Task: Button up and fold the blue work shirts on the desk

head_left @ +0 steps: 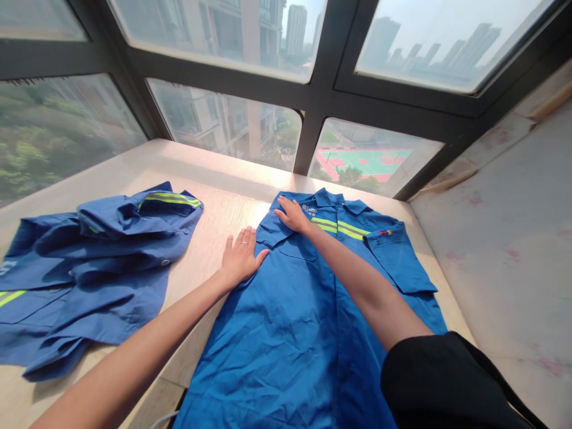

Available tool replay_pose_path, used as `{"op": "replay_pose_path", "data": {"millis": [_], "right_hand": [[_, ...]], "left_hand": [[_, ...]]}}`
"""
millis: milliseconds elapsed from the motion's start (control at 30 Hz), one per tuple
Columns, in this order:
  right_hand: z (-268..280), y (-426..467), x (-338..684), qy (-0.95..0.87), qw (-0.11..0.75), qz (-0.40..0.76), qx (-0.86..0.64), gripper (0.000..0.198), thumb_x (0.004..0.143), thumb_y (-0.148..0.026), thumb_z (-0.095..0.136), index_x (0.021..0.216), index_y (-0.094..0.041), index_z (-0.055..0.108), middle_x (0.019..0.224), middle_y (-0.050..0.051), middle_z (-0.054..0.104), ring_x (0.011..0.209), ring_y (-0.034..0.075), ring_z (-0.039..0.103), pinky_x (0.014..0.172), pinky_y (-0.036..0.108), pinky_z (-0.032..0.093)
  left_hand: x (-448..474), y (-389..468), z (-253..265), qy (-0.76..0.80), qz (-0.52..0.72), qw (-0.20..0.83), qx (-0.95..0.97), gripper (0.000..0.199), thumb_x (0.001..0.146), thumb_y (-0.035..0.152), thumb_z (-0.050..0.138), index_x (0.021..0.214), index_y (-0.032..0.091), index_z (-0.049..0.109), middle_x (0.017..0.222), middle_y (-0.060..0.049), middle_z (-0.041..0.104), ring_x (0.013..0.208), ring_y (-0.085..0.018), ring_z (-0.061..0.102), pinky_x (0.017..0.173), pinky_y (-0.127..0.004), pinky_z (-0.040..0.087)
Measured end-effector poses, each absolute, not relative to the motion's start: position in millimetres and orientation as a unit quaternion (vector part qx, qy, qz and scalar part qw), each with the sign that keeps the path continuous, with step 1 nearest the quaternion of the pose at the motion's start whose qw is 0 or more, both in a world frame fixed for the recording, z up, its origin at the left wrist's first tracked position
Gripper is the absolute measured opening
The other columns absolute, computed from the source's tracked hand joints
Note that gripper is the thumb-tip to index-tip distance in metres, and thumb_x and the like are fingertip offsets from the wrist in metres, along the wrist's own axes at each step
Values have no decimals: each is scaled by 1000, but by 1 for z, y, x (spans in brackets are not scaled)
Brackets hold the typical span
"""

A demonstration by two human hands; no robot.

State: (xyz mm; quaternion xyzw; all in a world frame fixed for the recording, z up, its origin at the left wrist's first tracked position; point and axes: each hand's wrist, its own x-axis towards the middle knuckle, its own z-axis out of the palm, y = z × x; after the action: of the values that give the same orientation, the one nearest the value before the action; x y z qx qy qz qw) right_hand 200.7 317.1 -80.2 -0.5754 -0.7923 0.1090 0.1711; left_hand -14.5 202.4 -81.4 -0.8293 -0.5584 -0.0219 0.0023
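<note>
A blue work shirt (pixel 286 333) with yellow-green reflective stripes lies spread front up on the sill, its collar toward the window. My right hand (pixel 292 214) rests flat on the shoulder and folded-in sleeve on the left, beside a white chest emblem. At the shirt's left edge, near that sleeve's hem, my left hand (pixel 241 255) lies with its fingers stretched out, partly on the sill and with the thumb against the cloth. A ring shows on one of its fingers. The other short sleeve (pixel 404 256) is folded over the front on the right.
A second blue work garment (pixel 120 262) lies crumpled on the left. Both rest on a pale wooden sill (pixel 214 202). Dark window frames (pixel 319 77) rise behind, and a papered wall (pixel 509 250) bounds the right. A white cable (pixel 164 419) shows at the bottom edge.
</note>
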Motion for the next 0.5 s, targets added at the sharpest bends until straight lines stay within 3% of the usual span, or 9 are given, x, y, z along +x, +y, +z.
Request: {"op": "replay_pose_path", "data": {"millis": [200,500], "right_hand": [[-83,215,220,-817,163,64,-550,55,101,-44,44,147,-15,45,158,16,35,147,27,31,120,48,22],[-84,87,292,-713,80,3,-697,62,101,-52,39,147,-11,45,160,21,29,149,35,24,119,56,21]], "left_hand": [[-15,204,-82,-558,-34,2,-829,76,98,58,23,155,8,28,160,-20,30,148,-33,28,118,-58,21],[-13,206,-79,-560,-30,6,-828,75,98,55,24,154,5,29,158,-22,32,147,-34,30,116,-58,24]]}}
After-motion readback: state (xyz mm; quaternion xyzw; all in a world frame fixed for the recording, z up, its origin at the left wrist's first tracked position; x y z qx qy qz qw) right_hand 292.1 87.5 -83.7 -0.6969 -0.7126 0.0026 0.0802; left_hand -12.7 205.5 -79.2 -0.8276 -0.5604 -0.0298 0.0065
